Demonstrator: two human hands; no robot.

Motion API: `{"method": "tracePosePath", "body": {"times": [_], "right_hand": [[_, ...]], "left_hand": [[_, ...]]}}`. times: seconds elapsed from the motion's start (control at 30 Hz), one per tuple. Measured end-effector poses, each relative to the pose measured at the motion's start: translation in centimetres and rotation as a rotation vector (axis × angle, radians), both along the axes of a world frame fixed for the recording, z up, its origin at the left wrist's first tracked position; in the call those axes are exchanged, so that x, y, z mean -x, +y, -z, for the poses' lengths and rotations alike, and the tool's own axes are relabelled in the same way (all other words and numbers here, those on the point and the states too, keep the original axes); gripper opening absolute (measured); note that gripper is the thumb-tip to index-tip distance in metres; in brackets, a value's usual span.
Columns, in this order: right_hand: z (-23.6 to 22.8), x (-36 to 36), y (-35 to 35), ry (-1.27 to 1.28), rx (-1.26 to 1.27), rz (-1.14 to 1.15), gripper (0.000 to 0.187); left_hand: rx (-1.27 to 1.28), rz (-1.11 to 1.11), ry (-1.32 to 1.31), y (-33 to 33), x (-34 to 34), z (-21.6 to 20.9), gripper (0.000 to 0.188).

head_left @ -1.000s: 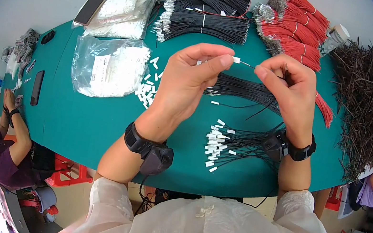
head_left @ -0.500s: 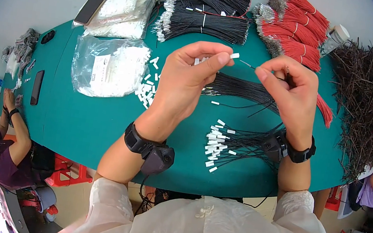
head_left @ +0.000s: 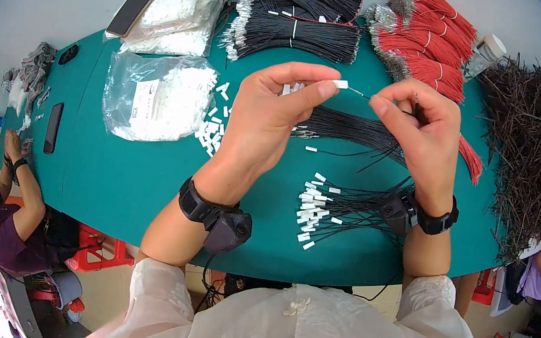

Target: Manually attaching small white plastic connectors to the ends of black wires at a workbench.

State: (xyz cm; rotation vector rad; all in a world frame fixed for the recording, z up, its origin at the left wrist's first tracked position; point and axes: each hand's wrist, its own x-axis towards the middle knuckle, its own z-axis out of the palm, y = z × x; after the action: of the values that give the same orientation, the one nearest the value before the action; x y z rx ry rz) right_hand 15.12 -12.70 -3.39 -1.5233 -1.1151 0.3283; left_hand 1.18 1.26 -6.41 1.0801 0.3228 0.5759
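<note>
Between thumb and forefinger my left hand (head_left: 281,97) pinches a small white connector housing (head_left: 341,84). A few more white housings show in its curled fingers. My right hand (head_left: 421,121) is closed on a black wire (head_left: 363,95), whose thin metal tip points left and meets the housing's end; whether it has gone inside is too small to tell. Below the hands lies a bundle of loose black wires (head_left: 354,127). Nearer to me, black wires with white housings on their ends (head_left: 312,210) are fanned out beside my right wrist.
Loose white housings (head_left: 211,133) spill from a clear plastic bag (head_left: 155,99) on the green table (head_left: 121,182). Tied black wire bundles (head_left: 298,33) and red wire bundles (head_left: 436,43) lie at the back. A dark tangled heap (head_left: 532,152) stands right. Another person (head_left: 4,220) sits left.
The gap between the white housing and the wire tip has closed: they were slightly apart and now meet. Otherwise both hands have hardly moved.
</note>
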Motion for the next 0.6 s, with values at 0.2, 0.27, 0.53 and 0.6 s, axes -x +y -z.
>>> {"method": "tracePosePath", "body": {"times": [0.2,0.27,0.53,0.6], "right_hand": [[-0.02,-0.19,-0.10,-0.017,0.021,-0.016,0.006],[-0.03,-0.22,-0.10,-0.019,0.022,-0.017,0.006],[-0.16,0.29,-0.10,-0.050,0.046,0.009,0.005],[-0.12,0.45,-0.06,-0.060,0.047,0.027,0.005]], "left_hand": [[-0.082,-0.019,0.005,0.01,0.06,-0.18,0.018],[-0.115,-0.030,0.005,-0.10,0.07,-0.32,0.017],[-0.249,-0.051,0.045,-0.12,0.19,-0.25,0.015],[-0.233,-0.042,0.060,-0.14,0.26,-0.41,0.014]]}}
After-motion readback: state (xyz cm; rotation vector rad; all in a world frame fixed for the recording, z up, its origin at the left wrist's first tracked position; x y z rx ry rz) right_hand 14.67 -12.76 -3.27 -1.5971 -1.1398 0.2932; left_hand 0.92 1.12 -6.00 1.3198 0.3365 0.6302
